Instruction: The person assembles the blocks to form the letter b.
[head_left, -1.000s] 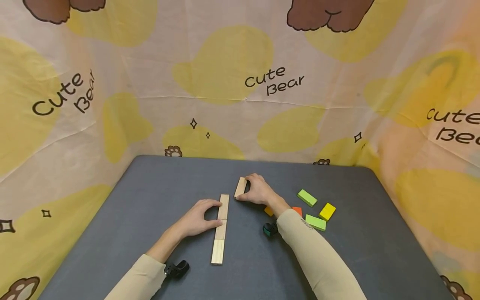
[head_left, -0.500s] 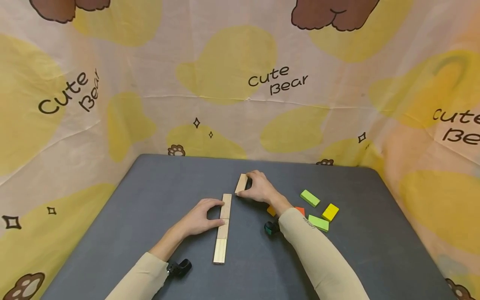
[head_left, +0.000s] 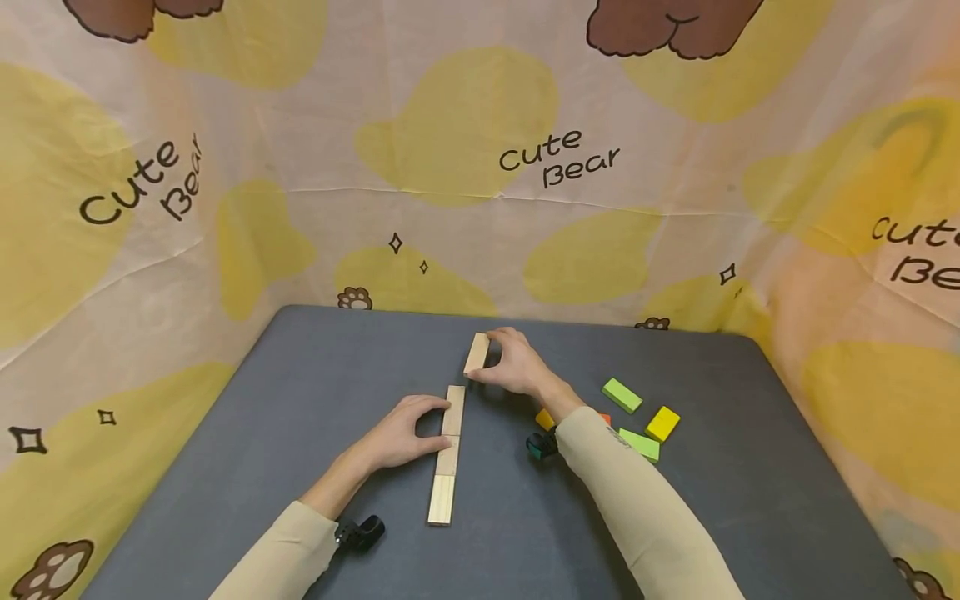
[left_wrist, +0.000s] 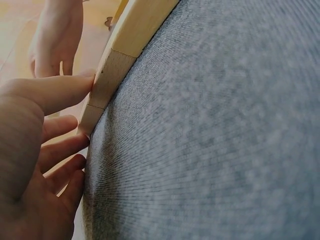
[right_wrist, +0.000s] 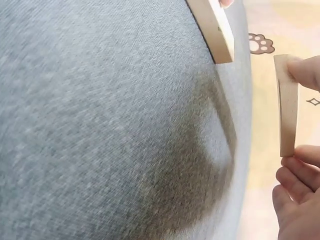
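Just left of the middle of the grey table (head_left: 360, 350), three pale wooden rectangular blocks (head_left: 441, 500) lie end to end in a straight row, running from nearer the front edge toward the back edge. The left hand (head_left: 397, 435) touches the row's left side, its grip wide, with thumb and index finger spread apart along the two farther blocks. Closer to the back edge, the right hand (head_left: 517, 367) holds a fourth pale wooden rectangular block (head_left: 477, 354), pinched at its ends between thumb and fingers; it appears raised off the table, near the row's far end but apart from it. The row looks partly made: three pieces are joined, while the fourth has yet to meet them. Toward the right edge, well apart from the row, lie two light-green rectangular blocks (head_left: 622, 395) and a bright yellow rectangular block (head_left: 663, 424), with an orange block (head_left: 544, 419) and a red-orange block (head_left: 604, 418) partly hidden by the right arm. No container shows; every loose block rests directly on the table.
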